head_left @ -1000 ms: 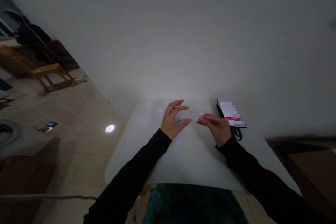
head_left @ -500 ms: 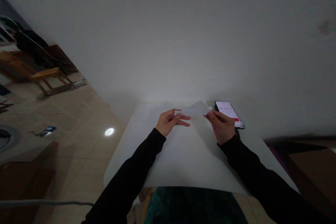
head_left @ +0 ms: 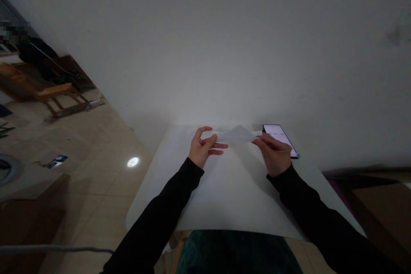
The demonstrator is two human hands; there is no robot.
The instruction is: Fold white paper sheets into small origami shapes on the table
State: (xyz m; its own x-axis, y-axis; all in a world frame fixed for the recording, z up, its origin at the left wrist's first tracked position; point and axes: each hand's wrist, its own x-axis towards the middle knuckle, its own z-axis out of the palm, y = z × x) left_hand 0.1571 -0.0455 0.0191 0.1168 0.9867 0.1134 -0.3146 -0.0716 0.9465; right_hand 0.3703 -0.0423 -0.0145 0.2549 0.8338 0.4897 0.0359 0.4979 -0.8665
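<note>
A white folded sheet of paper (head_left: 238, 134), with a triangular peak at its top, is held just above the white table (head_left: 224, 197). My left hand (head_left: 203, 149) has its thumb on the paper's left tip, with a finger beneath it. The index finger is raised and the other fingers stretch out to the right. At the opposite tip, my right hand (head_left: 275, 152) pinches the paper between thumb and fingers. A lit phone (head_left: 278, 133) showing a timer lies behind my right hand, which partly covers it.
A plain wall (head_left: 205, 51) rises right behind the table. To the left are a tiled floor (head_left: 105, 188), a wooden chair (head_left: 58, 90) and a person in dark clothes (head_left: 38, 58). A brown box-like thing (head_left: 382, 201) is at the right.
The left index finger has lifted off the paper, and the left hand has shifted slightly left. My right hand has moved slightly right, and the paper's peak has shifted left and lower.
</note>
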